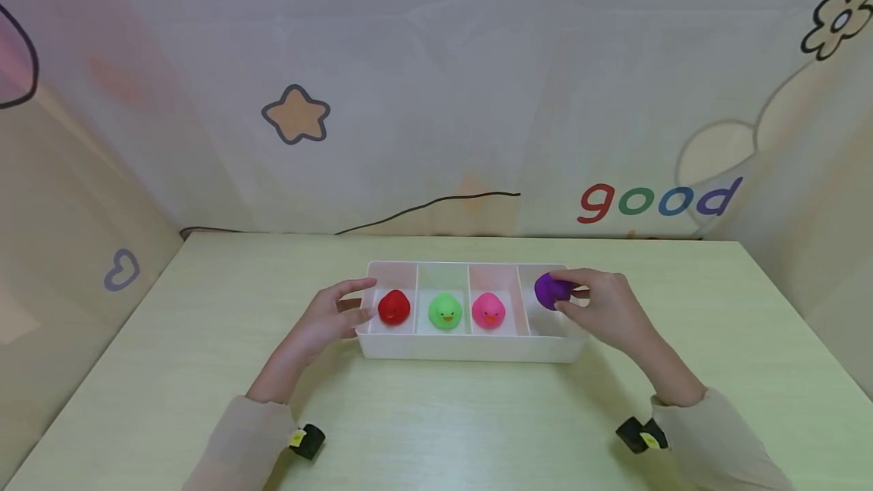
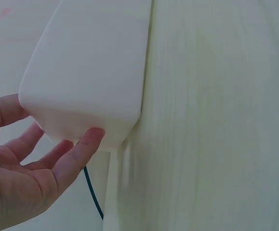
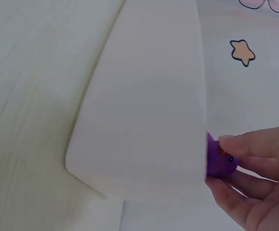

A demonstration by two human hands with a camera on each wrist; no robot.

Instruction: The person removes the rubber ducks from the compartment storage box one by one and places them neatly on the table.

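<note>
My right hand (image 1: 607,309) pinches a purple toy duck (image 1: 552,291) between thumb and fingers at the rightmost compartment of a white divided tray (image 1: 470,348). In the right wrist view, the duck (image 3: 219,161) shows an eye beyond the tray's rim, its lower part hidden by the wall. At the tray's left end rests my left hand (image 1: 330,317), its thumb and fingertips against the end wall and fingers loosely extended. Inside the tray, a red duck (image 1: 394,308), a green duck (image 1: 445,311) and a pink duck (image 1: 489,311) each sit in their own compartment.
The tray stands on a pale wooden table (image 1: 443,415). Behind it hangs a printed backdrop (image 1: 423,97), and similar cloth walls flank both sides. A dark thin cord (image 2: 93,192) shows below the left hand in the left wrist view.
</note>
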